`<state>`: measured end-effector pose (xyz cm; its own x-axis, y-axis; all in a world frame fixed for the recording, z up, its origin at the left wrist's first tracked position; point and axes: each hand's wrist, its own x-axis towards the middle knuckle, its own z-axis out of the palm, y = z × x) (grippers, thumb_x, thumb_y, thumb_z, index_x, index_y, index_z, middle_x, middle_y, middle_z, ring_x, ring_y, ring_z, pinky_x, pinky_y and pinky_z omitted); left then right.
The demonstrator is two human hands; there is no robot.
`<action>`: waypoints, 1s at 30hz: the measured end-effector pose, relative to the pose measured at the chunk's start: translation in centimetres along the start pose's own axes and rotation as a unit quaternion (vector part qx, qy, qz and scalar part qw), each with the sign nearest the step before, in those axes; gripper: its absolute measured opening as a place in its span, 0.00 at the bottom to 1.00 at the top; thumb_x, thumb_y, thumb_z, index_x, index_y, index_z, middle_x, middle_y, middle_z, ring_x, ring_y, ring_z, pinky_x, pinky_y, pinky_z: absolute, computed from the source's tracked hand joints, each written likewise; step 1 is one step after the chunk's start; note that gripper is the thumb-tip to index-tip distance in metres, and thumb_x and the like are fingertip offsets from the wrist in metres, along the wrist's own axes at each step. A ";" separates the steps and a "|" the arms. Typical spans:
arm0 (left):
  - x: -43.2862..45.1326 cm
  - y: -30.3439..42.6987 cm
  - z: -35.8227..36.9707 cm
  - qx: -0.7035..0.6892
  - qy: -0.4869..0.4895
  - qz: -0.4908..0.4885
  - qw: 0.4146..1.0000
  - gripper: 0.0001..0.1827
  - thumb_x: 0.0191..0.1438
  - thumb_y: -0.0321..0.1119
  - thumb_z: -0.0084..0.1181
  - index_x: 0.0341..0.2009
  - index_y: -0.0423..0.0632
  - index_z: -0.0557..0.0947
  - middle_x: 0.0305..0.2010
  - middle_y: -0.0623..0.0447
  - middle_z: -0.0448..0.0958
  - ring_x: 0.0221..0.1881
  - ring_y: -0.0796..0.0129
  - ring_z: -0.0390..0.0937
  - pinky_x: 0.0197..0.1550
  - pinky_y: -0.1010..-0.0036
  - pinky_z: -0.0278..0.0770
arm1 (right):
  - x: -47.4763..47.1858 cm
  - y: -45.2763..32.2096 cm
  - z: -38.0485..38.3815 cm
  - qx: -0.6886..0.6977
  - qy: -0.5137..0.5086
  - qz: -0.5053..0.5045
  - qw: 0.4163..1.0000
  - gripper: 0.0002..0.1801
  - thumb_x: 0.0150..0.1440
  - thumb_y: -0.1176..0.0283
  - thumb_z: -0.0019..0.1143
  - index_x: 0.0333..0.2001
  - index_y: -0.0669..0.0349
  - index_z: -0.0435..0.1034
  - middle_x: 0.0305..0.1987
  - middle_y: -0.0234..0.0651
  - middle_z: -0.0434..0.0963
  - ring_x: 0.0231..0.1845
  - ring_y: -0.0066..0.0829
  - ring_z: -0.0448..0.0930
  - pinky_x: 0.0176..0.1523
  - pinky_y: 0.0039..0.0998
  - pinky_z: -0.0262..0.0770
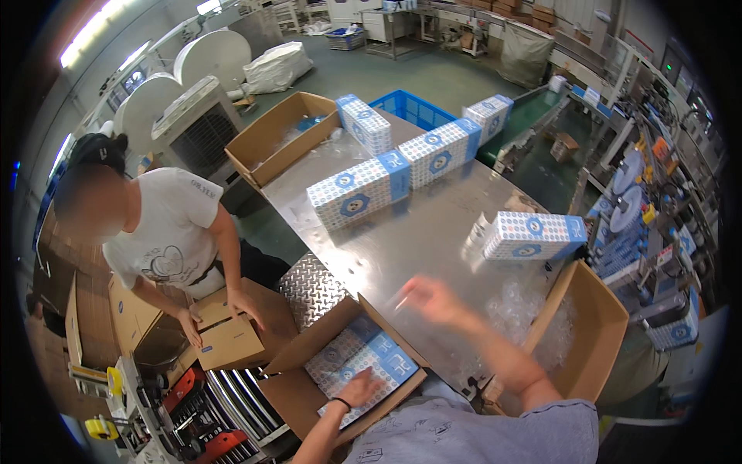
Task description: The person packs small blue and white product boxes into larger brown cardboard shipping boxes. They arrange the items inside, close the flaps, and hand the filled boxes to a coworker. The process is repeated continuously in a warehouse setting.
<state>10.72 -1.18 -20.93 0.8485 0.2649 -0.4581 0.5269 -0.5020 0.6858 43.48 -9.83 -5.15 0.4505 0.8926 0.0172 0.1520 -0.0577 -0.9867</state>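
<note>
My left hand [362, 387] lies with fingers apart on a white-and-blue printed pack [387, 361] inside an open cardboard carton [295, 400]. Another such pack [330, 352] sits beside it in the carton. Over the metal table [429, 243] is my right hand [432, 300], blurred, its fingers loosely bent; a pale sliver shows at the fingertips, and I cannot tell whether it is held. Beyond that hand, a printed pack [534, 236] stands on the table's right side. Two more, a nearer pack [359, 191] and a farther pack [440, 152], stand end to end.
A co-worker [174, 232] presses both hands on a closed carton [229, 342] at the roller conveyor [246, 406]. Clear plastic film fills part of the right carton [597, 348]. A left carton [284, 139], blue crate [414, 110] and green belt [527, 119] border the table.
</note>
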 end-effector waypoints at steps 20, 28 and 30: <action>-2.2 11.9 -18.2 -0.272 0.116 -0.047 0.954 0.31 0.56 0.40 0.63 0.62 0.43 0.73 0.63 0.35 0.70 0.61 0.46 0.73 0.61 0.58 0.70 | 38.9 2.2 -0.5 -0.646 -0.063 -0.159 0.744 0.56 0.34 0.50 0.75 0.67 0.48 0.58 0.61 0.43 0.71 0.67 0.44 0.66 0.69 0.66 0.49; 18.0 12.1 -27.6 0.278 0.252 -0.071 0.924 0.64 0.29 0.52 0.79 0.67 0.40 0.58 0.56 0.34 0.70 0.60 0.41 0.69 0.62 0.51 0.66 | 36.1 2.5 -0.4 -0.446 -0.270 -0.173 0.835 0.63 0.30 0.42 0.77 0.69 0.43 0.55 0.71 0.42 0.61 0.73 0.47 0.58 0.70 0.67 0.48; 19.8 11.8 -27.0 0.260 0.189 -0.073 0.944 0.58 0.32 0.42 0.73 0.68 0.44 0.57 0.49 0.37 0.74 0.49 0.43 0.75 0.49 0.53 0.76 | 39.3 3.1 -7.7 -0.661 -0.024 -0.156 0.733 0.62 0.33 0.52 0.79 0.71 0.35 0.51 0.76 0.40 0.51 0.77 0.50 0.49 0.71 0.72 0.32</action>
<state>35.08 20.37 -6.64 0.7775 0.5875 -0.2246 0.6276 -0.7479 0.2163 68.42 21.63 -6.32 0.1853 0.9676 0.1714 0.9758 -0.2018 0.0841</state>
